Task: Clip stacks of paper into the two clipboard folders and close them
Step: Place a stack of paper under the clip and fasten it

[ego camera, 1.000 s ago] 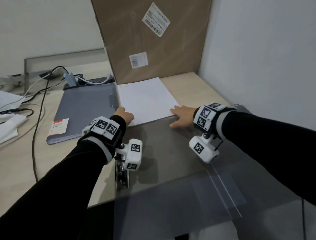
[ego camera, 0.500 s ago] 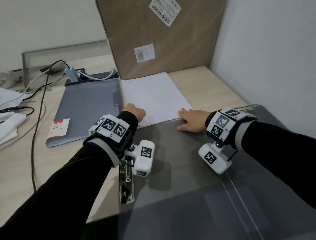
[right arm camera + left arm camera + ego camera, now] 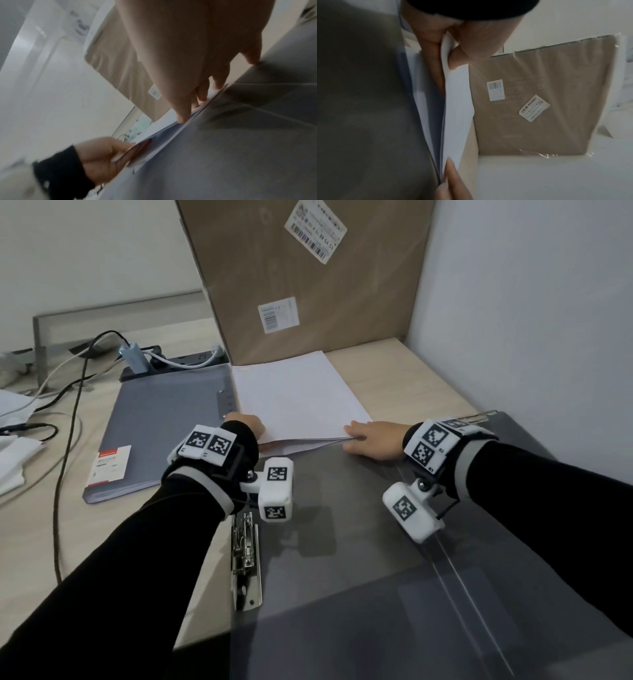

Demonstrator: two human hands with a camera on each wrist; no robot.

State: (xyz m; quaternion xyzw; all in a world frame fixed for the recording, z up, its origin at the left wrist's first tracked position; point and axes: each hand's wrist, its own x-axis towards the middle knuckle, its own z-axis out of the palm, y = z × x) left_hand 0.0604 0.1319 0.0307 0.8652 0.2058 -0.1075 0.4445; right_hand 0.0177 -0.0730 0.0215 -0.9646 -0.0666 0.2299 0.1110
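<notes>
Both arms, in black sleeves, extend forward from the lower corners of the head view, each wrist strapped with a white marker-tagged camera unit. The left hand (image 3: 247,424) is turned thumb-up at the near left corner of the paper stack (image 3: 298,402), thumb on top and fingers (image 3: 436,70) beneath, pinching the upper sheets. The right hand (image 3: 373,436) lies palm-down at the near right corner, fingers (image 3: 185,108) extended with tips at the sheets' edge, the topmost sheets parted from those below.
</notes>
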